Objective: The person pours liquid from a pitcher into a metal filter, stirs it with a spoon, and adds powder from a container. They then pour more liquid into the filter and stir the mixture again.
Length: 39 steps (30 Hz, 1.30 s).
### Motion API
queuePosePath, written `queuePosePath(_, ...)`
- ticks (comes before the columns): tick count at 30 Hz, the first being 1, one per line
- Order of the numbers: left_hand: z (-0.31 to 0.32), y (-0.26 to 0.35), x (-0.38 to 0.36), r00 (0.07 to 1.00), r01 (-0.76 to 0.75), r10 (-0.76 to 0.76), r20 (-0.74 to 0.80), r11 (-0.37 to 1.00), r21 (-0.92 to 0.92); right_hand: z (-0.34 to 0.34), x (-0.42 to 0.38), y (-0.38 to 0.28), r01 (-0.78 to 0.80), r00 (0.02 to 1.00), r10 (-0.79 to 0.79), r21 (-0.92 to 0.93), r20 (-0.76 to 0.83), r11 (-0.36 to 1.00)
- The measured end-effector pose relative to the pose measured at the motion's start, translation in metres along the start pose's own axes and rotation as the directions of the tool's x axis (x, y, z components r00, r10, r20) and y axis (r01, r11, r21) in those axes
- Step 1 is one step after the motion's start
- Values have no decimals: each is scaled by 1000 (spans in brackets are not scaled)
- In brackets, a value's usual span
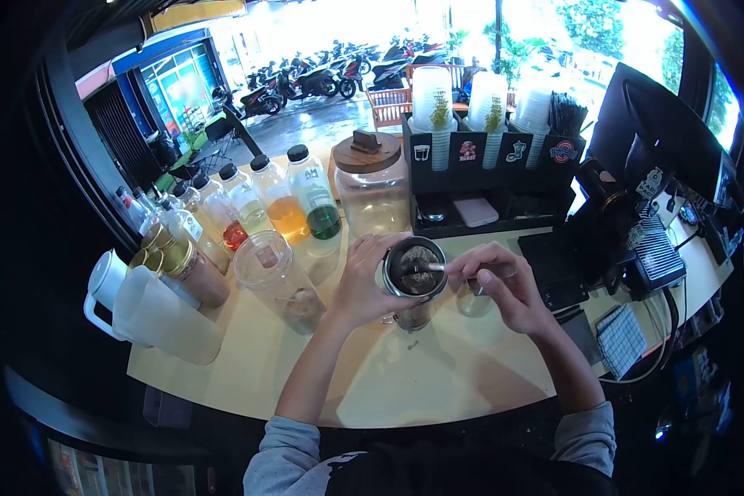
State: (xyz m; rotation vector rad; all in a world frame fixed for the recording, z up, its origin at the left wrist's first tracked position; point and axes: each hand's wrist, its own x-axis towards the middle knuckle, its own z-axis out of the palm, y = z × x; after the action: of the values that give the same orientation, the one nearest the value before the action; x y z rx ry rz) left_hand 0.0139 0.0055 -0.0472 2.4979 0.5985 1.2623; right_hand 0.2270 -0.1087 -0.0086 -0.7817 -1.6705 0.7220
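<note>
My left hand point(365, 279) is wrapped around a cylindrical jar point(417, 317) with a shiny rim, standing near the middle of the counter. Dark contents with a paler, grainy patch show through its open top. Between the fingers of my right hand point(506, 285) is the handle of a spoon point(435, 267), which reaches over the rim; its bowl is hard to make out in the dark contents. Under the right hand, a small clear vessel point(474, 304) is partly hidden. A clear plastic tub point(277, 277) with brownish contents stands left of my left hand.
Behind the jar is a glass dispenser point(374, 194) with a wooden lid. Black-capped bottles point(288, 217) and plastic pitchers point(167, 318) line the left side. A black organizer point(492, 178) holds stacked cups. A checked cloth point(621, 339) lies at right near a cable.
</note>
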Motion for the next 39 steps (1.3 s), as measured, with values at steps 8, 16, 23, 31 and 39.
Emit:
queuePosePath(8, -8, 0, 4, 997, -76, 75, 24, 997, 24, -5, 2, 2, -71, 997, 69, 203, 17, 977)
queuePosePath(16, -15, 5, 7, 987, -162, 158, 38, 972, 170, -15, 5, -1, -127, 991, 131, 156, -20, 980)
queuePosePath(23, -16, 8, 6, 990, -142, 140, 22, 973, 180, -5, 4, -2, -99, 991, 113, 157, -79, 983)
queuePosePath(31, -16, 9, 5, 994, -113, 113, 12, 976, 185, -3, -1, -10, -28, 998, 33, 105, -51, 994)
queuePosePath(39, -16, 11, 5, 996, -85, 82, 24, 982, 167, 6, -8, -17, 22, 1000, -23, -71, -1, 997)
